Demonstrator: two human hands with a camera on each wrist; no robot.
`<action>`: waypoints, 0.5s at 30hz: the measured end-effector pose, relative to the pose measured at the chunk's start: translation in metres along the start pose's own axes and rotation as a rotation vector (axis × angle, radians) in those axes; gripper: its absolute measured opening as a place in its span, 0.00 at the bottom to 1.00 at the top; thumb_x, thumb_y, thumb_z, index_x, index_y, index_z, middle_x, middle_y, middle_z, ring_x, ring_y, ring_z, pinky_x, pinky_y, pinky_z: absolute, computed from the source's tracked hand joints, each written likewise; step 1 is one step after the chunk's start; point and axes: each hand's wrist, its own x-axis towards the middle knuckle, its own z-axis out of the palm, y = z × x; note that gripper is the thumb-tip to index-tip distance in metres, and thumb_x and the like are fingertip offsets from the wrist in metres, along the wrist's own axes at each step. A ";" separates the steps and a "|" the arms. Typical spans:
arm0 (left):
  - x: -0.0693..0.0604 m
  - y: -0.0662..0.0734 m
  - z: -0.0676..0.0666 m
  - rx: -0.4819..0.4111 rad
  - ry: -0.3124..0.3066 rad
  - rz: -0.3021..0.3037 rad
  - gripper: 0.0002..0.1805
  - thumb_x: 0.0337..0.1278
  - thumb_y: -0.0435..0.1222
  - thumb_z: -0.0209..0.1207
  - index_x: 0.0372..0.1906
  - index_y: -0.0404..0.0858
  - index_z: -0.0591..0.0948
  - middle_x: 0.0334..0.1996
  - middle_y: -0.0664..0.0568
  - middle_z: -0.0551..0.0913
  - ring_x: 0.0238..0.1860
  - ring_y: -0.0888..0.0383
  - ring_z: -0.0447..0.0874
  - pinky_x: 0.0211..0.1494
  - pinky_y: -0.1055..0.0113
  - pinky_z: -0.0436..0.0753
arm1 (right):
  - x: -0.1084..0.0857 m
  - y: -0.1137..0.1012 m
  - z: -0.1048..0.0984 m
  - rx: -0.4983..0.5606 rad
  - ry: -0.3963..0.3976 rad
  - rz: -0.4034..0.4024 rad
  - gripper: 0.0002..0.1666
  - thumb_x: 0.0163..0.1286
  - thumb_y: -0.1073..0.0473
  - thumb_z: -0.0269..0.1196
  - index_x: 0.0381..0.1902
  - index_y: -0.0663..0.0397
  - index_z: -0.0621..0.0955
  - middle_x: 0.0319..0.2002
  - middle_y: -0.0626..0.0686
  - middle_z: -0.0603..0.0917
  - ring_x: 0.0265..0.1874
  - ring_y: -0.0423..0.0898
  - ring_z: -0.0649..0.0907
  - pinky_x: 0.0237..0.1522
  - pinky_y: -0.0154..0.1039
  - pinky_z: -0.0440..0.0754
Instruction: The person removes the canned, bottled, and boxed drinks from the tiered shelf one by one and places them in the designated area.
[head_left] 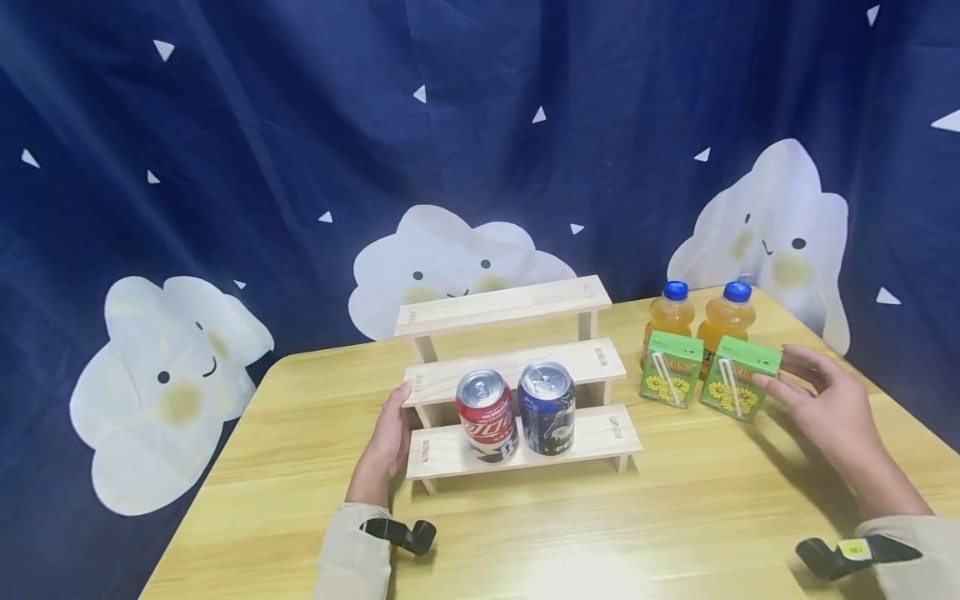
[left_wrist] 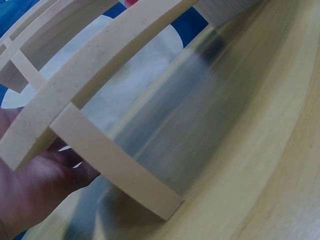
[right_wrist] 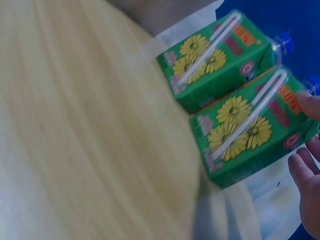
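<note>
A three-tier wooden rack stands on the table, with a red can and a dark blue can side by side on its lowest tier. My left hand grips the rack's left end, thumb at the middle tier; the left wrist view shows fingers behind the boards. Two green drink boxes with white straws stand upright at the right, the left one beside the right one. My right hand holds the right box by its right edge, thumb on the front.
Two orange drink bottles with blue caps, one at left and one at right, stand behind the boxes. The wooden table reaches back to a dark blue curtain with white clouds.
</note>
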 end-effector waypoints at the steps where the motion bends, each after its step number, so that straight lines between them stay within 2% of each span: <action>1: 0.000 0.000 0.000 0.003 -0.005 0.007 0.34 0.68 0.56 0.27 0.73 0.44 0.51 0.68 0.39 0.57 0.68 0.40 0.55 0.69 0.42 0.54 | 0.000 -0.003 0.000 0.032 0.013 -0.006 0.33 0.59 0.59 0.68 0.62 0.50 0.71 0.42 0.26 0.73 0.42 0.18 0.73 0.41 0.13 0.71; 4: 0.002 0.000 0.000 -0.003 -0.012 0.009 0.34 0.68 0.56 0.27 0.73 0.44 0.51 0.68 0.39 0.57 0.69 0.40 0.55 0.69 0.42 0.54 | 0.000 -0.013 0.002 0.101 0.065 -0.034 0.30 0.58 0.65 0.68 0.58 0.44 0.73 0.43 0.27 0.74 0.44 0.21 0.74 0.42 0.13 0.71; 8: 0.002 0.000 0.000 -0.002 -0.010 0.009 0.34 0.68 0.56 0.27 0.73 0.45 0.51 0.69 0.39 0.56 0.69 0.40 0.54 0.69 0.42 0.54 | -0.001 -0.026 0.005 0.147 0.113 -0.068 0.29 0.57 0.70 0.66 0.54 0.43 0.75 0.45 0.29 0.76 0.45 0.23 0.76 0.43 0.15 0.72; 15: 0.001 0.000 0.000 -0.004 -0.005 -0.001 0.34 0.68 0.57 0.27 0.73 0.45 0.51 0.69 0.40 0.57 0.69 0.41 0.54 0.69 0.42 0.53 | -0.007 -0.046 0.011 0.257 0.119 -0.122 0.27 0.57 0.74 0.64 0.50 0.44 0.77 0.45 0.33 0.79 0.45 0.25 0.78 0.43 0.17 0.73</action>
